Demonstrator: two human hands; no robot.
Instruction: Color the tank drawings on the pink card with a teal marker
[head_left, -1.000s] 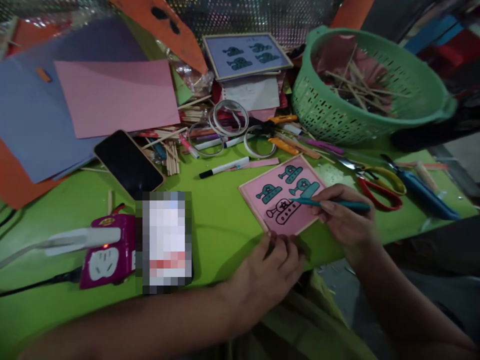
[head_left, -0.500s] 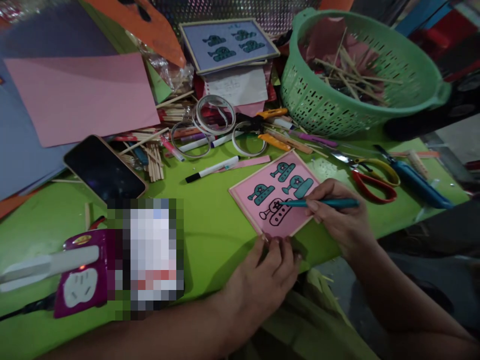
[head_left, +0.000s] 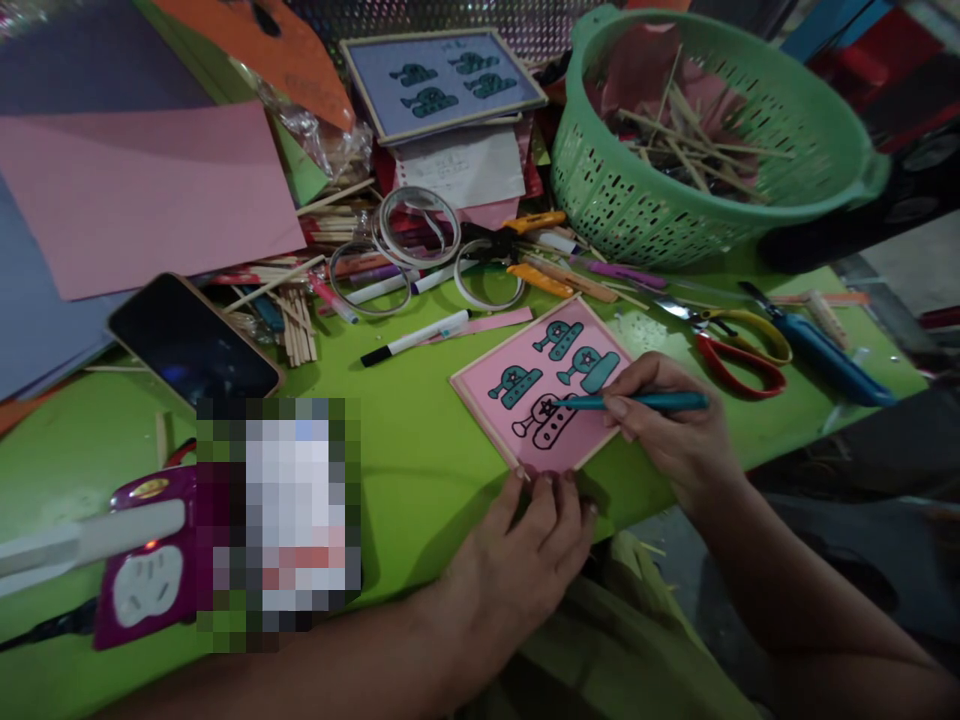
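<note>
- Here, the green tabletop (head_left: 420,450) carries a pink card (head_left: 544,385) near its front edge
- left hand (head_left: 525,560), fingers together, presses the card's near corner
- right hand (head_left: 667,430) pinches a teal marker (head_left: 637,402), tip on the card

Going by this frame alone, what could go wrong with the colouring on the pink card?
The pink card lies near the table edge, pinned only by the left hand at its near corner, so it might pivot under the strokes. The right hand rests close to the coloured tanks and could smear ink, if it is wet. The teal marker may stray over the outline of the uncoloured tank.
</note>
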